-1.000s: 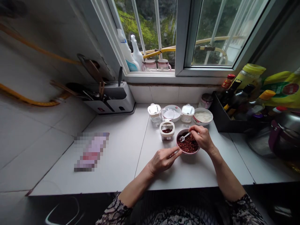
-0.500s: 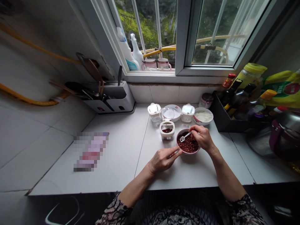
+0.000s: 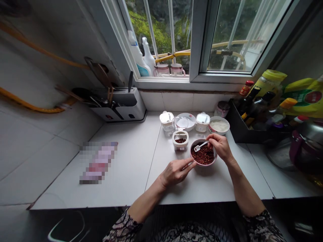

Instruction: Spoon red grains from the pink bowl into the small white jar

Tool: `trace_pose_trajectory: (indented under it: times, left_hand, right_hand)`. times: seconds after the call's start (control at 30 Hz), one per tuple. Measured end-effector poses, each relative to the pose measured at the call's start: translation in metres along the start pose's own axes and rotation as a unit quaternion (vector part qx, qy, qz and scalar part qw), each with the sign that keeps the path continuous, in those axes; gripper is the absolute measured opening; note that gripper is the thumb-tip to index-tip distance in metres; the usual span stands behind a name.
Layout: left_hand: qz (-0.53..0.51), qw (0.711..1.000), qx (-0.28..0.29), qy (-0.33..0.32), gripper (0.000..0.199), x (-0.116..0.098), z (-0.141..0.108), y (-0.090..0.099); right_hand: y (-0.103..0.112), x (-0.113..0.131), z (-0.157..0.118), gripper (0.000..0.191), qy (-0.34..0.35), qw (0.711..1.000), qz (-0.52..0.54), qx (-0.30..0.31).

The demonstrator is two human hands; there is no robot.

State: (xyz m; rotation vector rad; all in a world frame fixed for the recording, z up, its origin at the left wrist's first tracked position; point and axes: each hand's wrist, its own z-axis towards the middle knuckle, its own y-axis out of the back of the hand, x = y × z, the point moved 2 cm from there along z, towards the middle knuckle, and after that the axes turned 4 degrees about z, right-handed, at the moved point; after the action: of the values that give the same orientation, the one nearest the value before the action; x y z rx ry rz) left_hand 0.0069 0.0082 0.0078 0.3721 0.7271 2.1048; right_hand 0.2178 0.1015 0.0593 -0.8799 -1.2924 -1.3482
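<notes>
My right hand [image 3: 219,146] pinches the handle of a small white spoon [image 3: 200,146], its scoop tilted over a round bowl [image 3: 205,165] with a pinkish rim. Dark red, coarse bits [image 3: 204,156], perhaps Sichuan peppercorns, fill much of that bowl. With fingers long and close together, my left hand [image 3: 178,171] grips the bowl's near left rim at the fingertips. Just left of the bowl stands a clear seasoning jar [image 3: 180,147], its lid raised, with similar dark red bits inside.
Behind are two lidded jars [image 3: 167,121] [image 3: 202,122], a white dish [image 3: 189,124] and a bowl of white grains [image 3: 219,126]. A black bottle bin [image 3: 242,134] stands right, a utensil holder [image 3: 131,107] back left. A blurred pinkish item [image 3: 99,163] lies on the left counter.
My right hand and the spoon have shifted slightly up and to the right over the bowl. My left hand stays at the bowl's rim.
</notes>
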Motion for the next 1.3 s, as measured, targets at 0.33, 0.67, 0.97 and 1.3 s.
trace_pose_trajectory:
  times: [0.33,0.67,0.97,1.3]
  left_hand:
    - [-0.008,1.0,-0.001,0.001,0.036,0.0,0.0,-0.001]
    - [-0.001,1.0,0.007,-0.006,0.042,0.0,0.001,0.0]
    - [0.001,1.0,0.005,-0.003,0.042,0.0,0.001,0.001]
    - [-0.007,1.0,0.013,0.005,0.043,0.001,-0.003,-0.001]
  right_hand:
    - [-0.004,0.008,0.005,0.016,-0.022,0.998,0.065,-0.01]
    - [-0.044,0.029,-0.004,0.019,0.187,0.976,-0.111,-0.012]
    - [-0.023,0.027,-0.01,0.021,0.285,0.935,-0.207,-0.05]
    - [-0.006,0.003,-0.004,0.022,0.161,0.955,-0.251,0.001]
